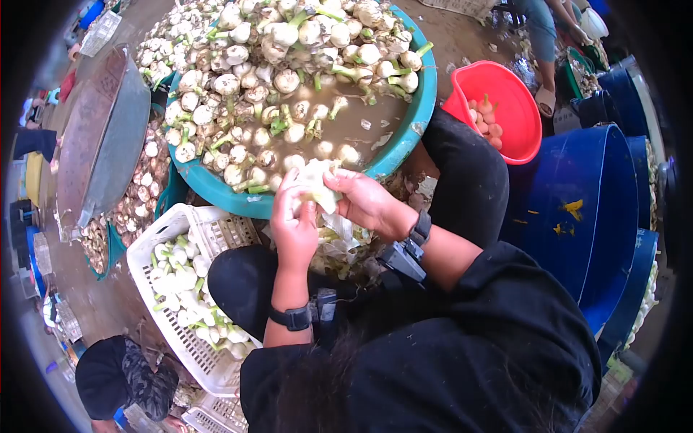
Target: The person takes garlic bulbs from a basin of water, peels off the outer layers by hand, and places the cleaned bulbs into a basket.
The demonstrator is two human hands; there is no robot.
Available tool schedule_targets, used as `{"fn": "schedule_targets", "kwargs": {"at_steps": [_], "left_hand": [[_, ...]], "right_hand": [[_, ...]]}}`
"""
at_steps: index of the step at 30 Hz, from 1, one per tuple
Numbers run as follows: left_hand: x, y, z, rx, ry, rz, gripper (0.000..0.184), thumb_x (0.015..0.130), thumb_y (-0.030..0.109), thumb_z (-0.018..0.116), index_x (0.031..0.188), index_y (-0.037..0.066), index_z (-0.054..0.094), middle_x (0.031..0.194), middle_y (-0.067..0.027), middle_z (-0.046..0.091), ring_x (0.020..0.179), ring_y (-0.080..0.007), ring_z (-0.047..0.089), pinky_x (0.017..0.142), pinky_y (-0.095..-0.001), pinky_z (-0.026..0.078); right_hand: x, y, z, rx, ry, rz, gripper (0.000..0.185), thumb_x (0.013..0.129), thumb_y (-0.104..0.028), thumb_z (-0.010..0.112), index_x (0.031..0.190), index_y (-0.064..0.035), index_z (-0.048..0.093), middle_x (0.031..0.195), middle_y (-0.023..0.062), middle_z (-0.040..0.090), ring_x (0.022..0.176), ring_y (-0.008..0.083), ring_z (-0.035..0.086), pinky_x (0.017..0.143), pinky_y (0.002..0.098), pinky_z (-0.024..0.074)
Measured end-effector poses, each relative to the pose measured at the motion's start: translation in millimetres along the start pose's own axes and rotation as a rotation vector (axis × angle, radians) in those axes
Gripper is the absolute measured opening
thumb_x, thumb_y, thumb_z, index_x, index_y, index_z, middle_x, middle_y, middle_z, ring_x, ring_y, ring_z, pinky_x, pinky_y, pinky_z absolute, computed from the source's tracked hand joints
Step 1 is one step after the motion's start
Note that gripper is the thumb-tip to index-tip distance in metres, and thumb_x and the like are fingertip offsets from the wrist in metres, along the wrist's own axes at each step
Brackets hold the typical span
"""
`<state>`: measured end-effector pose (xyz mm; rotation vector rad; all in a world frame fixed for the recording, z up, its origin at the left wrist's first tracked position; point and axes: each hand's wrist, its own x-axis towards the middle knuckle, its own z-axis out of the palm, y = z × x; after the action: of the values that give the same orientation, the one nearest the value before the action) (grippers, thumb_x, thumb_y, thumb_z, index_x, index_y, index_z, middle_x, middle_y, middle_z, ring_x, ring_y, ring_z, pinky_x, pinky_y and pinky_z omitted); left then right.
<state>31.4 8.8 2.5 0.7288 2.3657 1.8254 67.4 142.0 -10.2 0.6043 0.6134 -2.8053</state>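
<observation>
Both hands meet around one white garlic bulb at the near rim of a round teal tub. My left hand holds the bulb from the left with bent fingers. On its right side, my right hand pinches pale skin, and loose peel hangs beneath. Muddy water and a heap of dirty garlic bulbs fill the tub. Peeled white bulbs with green stems lie in a white plastic crate at the lower left.
A red basin with pinkish round items stands right of the tub. Large blue barrels are at the right. A metal wheelbarrow tray stands at the left. Another person is at the lower left; a co-worker's leg shows at the upper right.
</observation>
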Motion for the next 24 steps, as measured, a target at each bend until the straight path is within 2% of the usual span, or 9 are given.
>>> {"fn": "schedule_targets", "kwargs": {"at_steps": [1,3,5,7,11,13,14,21,24], "left_hand": [[0,0,2,0.002,0.008,-0.001,0.015,0.077,0.0,0.055,0.092,0.003,0.053,0.117,-0.017,0.051,0.11,-0.03,0.049,0.088,-0.0396,0.043],[2,0,0,-1.076,0.393,-0.611,0.015,0.087,0.009,0.048,0.101,0.007,0.05,0.114,-0.0163,0.052,0.104,-0.0267,0.052,0.084,-0.0393,0.046],[5,-16,-17,-1.279,0.368,-0.808,0.031,0.093,0.023,0.035,0.111,0.001,0.047,0.107,-0.0165,0.055,0.094,-0.0283,0.056,0.079,-0.0398,0.05],[5,-35,-34,-1.289,0.489,-0.888,0.035,0.093,0.025,0.035,0.112,-0.003,0.046,0.103,-0.0149,0.058,0.091,-0.0279,0.057,0.078,-0.0404,0.05],[3,-30,-39,-0.978,0.589,-0.781,0.02,0.09,0.021,0.046,0.1,0.004,0.05,0.101,-0.0122,0.057,0.09,-0.022,0.057,0.076,-0.0345,0.049],[6,2,-19,-0.799,0.582,-0.659,0.016,0.088,0.017,0.051,0.097,0.004,0.049,0.101,-0.0116,0.056,0.09,-0.021,0.056,0.076,-0.0339,0.048],[4,10,-12,-0.622,0.584,-0.534,0.015,0.085,0.013,0.056,0.094,0.004,0.048,0.1,-0.0111,0.054,0.09,-0.02,0.055,0.076,-0.0333,0.047],[-11,12,1,0.302,0.45,0.199,0.017,0.077,-0.001,0.061,0.088,0.0,0.048,0.095,-0.0098,0.045,0.092,-0.0221,0.052,0.077,-0.0334,0.045],[-11,14,5,0.066,0.544,0.013,0.013,0.082,0.004,0.058,0.086,0.0,0.047,0.089,-0.0077,0.049,0.085,-0.0163,0.053,0.072,-0.0297,0.045]], "right_hand": [[-5,6,2,-0.004,-0.004,0.006,0.021,0.09,-0.013,0.045,0.107,-0.0027,0.053,0.104,0.0056,0.058,0.089,0.0137,0.057,0.075,0.0278,0.0495],[-20,15,5,-0.008,-0.046,-0.187,0.025,0.09,-0.013,0.046,0.111,-0.0013,0.052,0.106,0.0051,0.057,0.096,0.015,0.055,0.086,0.0294,0.0432],[-43,-2,-16,-1.148,-0.183,-0.18,0.03,0.089,-0.017,0.048,0.114,0.001,0.049,0.1,0.005,0.059,0.097,0.0132,0.053,0.087,0.029,0.0402],[-58,-2,-11,-0.642,-0.172,-0.342,0.026,0.089,-0.018,0.048,0.105,0.0014,0.052,0.091,0.0059,0.06,0.091,0.0128,0.055,0.084,0.0297,0.0429],[-58,-50,-13,-0.451,-0.06,-0.375,0.031,0.085,-0.025,0.052,0.099,0.0021,0.054,0.088,0.0141,0.06,0.079,0.0233,0.06,0.072,0.0336,0.0476],[-55,-47,5,-1.766,-0.093,-0.374,0.025,0.081,-0.023,0.057,0.094,-0.0019,0.059,0.086,0.015,0.061,0.077,0.0272,0.06,0.07,0.0342,0.0478],[-51,-32,10,-1.979,0.047,-0.48,0.02,0.077,-0.022,0.06,0.087,-0.0044,0.061,0.084,0.0161,0.06,0.076,0.0307,0.058,0.067,0.037,0.0472],[-22,-9,54,-1.523,0.221,-0.47,0.02,0.072,-0.021,0.053,0.066,-0.002,0.06,0.065,0.0194,0.057,0.063,0.0355,0.057,0.062,0.0424,0.0463],[-12,-6,33,-1.574,0.286,-0.492,0.02,0.069,-0.018,0.051,0.063,-0.0007,0.059,0.065,0.0209,0.057,0.063,0.0363,0.057,0.064,0.0436,0.0461]]}}
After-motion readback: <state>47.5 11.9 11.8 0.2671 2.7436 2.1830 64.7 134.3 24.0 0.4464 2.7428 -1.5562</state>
